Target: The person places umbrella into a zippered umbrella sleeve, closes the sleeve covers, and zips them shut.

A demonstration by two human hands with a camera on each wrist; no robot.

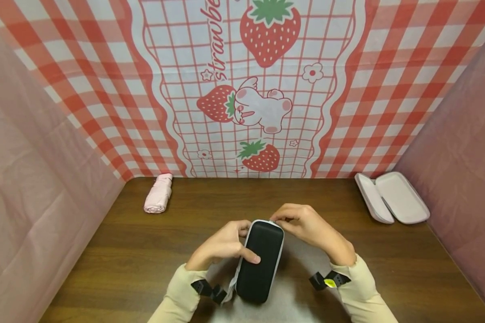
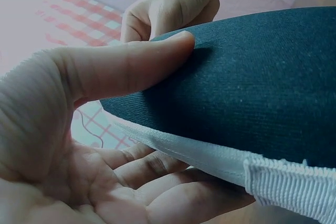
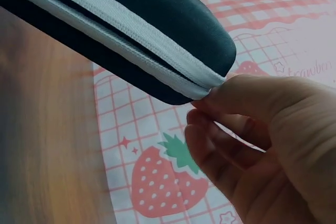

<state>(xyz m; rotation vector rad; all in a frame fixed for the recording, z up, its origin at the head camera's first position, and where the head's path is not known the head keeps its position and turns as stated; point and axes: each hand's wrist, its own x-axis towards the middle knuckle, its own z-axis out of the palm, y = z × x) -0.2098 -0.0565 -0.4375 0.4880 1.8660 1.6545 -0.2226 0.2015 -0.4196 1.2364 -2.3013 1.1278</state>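
A black hard-shell zip case (image 1: 260, 269) with a white zipper band stands tilted above the table, centre front. My left hand (image 1: 224, 246) grips it from the left side, thumb pressed on the black face and fingers behind. In the left wrist view, a white ribbed strap (image 2: 286, 187) is attached at the case's edge. At the top corner my right hand (image 1: 311, 226) pinches the zipper's end between thumb and index finger; the pull itself is mostly hidden. Along the near side in the right wrist view, the white zipper band (image 3: 121, 27) is parted, with a narrow dark gap.
A rolled pink cloth (image 1: 159, 194) lies at the back left of the wooden table (image 1: 117, 264). An opened pale case (image 1: 402, 197) lies at the back right. A strawberry-print curtain (image 1: 226, 152) hangs behind, with pink curtains on both sides.
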